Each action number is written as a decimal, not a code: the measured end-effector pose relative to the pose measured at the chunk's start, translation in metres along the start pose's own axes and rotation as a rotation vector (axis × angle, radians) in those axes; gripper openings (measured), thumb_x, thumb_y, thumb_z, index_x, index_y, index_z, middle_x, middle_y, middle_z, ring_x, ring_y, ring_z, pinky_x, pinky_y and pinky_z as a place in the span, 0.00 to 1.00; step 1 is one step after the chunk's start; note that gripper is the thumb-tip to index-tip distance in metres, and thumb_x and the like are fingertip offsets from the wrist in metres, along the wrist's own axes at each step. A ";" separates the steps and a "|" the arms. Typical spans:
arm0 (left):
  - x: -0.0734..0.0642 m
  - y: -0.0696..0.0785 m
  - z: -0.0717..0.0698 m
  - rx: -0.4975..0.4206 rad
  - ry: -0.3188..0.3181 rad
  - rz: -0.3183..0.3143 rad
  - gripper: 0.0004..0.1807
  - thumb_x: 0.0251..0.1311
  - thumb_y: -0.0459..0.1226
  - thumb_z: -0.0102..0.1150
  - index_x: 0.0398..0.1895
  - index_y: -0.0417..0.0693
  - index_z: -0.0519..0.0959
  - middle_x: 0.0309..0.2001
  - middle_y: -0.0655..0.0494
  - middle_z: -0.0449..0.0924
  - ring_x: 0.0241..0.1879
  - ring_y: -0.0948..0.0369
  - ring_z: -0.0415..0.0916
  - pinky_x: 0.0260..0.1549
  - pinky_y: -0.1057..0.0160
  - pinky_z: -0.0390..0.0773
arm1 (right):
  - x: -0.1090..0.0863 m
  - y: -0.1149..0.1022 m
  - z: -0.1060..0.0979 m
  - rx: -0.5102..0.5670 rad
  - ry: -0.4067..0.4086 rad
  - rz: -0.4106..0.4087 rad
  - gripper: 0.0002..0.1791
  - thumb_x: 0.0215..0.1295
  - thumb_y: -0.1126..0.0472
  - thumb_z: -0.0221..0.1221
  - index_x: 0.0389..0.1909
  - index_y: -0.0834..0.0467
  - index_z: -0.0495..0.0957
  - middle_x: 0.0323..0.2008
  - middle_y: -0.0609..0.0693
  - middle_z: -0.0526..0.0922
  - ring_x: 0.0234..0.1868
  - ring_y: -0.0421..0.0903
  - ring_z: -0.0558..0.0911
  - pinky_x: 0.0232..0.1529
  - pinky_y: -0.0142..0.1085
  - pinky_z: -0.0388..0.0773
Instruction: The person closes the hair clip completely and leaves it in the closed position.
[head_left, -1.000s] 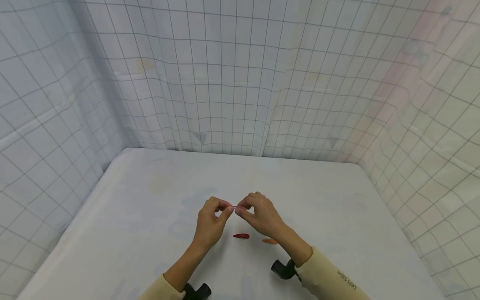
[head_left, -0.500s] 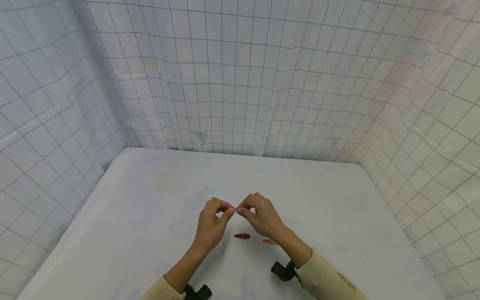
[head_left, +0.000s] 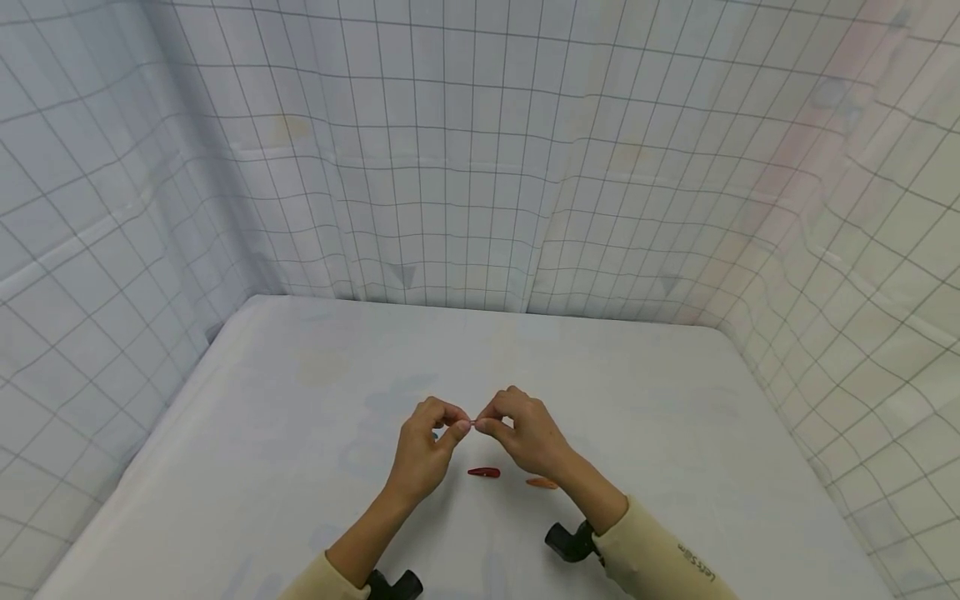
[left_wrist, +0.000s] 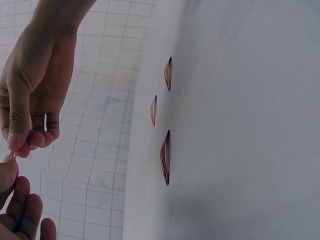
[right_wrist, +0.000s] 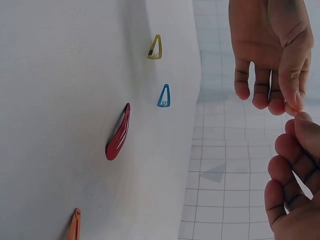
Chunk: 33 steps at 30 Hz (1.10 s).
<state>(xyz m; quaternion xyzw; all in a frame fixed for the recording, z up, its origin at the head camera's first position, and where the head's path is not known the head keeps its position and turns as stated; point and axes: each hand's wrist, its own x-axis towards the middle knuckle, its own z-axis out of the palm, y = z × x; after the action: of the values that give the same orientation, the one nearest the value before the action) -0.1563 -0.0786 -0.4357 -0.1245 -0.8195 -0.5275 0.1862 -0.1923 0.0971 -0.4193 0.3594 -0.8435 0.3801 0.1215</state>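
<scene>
Piece, small and pinkish, pinched in mid-air above the white table, between left hand and right hand. Thumb and forefinger closed tightly on it from each side, the other fingers loosely bent; only a sliver showing, so impossible to tell its shape or kind. Likely gripped at both ends for steadiness and fine control, and raised off the table for finger room all round.

Below the hands, on the table, a red clip, with an orange clip to its right, partly hidden by the right wrist. Over toward the left, in the right wrist view, a blue clip and a yellow clip, apart from each other; farther right, in the left wrist view, a second orange-toned clip. Apparently laid out singly, perhaps to be told apart at a glance, and near enough for easy reach.

Writing on the right sleeve: short dark lettering, possibly starting with a capital L, too blurred to read further. No brand or label legible on the clips, the black wrist mounts or the grid-lined cloth behind.
</scene>
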 end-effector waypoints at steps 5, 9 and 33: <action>0.000 -0.001 0.000 -0.019 -0.018 -0.013 0.02 0.56 0.38 0.63 0.30 0.51 0.79 0.31 0.62 0.75 0.37 0.66 0.72 0.41 0.58 0.74 | -0.002 0.001 -0.002 0.060 -0.033 0.004 0.03 0.58 0.58 0.63 0.28 0.53 0.80 0.28 0.43 0.82 0.31 0.34 0.74 0.31 0.28 0.72; 0.000 -0.003 0.001 -0.027 -0.022 -0.035 0.03 0.57 0.39 0.62 0.30 0.51 0.79 0.31 0.62 0.76 0.36 0.66 0.72 0.42 0.58 0.74 | -0.001 0.001 -0.002 0.071 -0.038 0.002 0.04 0.58 0.57 0.63 0.28 0.53 0.81 0.28 0.43 0.82 0.32 0.35 0.75 0.32 0.28 0.72; 0.000 -0.001 0.001 -0.086 -0.062 -0.214 0.03 0.62 0.37 0.58 0.33 0.47 0.78 0.35 0.56 0.78 0.37 0.63 0.71 0.41 0.64 0.72 | -0.005 0.011 -0.001 -0.344 0.146 -0.254 0.15 0.50 0.62 0.70 0.39 0.55 0.78 0.35 0.45 0.78 0.36 0.42 0.74 0.39 0.33 0.70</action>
<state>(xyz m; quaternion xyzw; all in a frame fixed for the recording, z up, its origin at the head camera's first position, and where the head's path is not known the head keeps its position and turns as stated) -0.1566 -0.0776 -0.4368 -0.0603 -0.8102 -0.5747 0.0978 -0.1965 0.1051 -0.4274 0.4085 -0.8328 0.2372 0.2886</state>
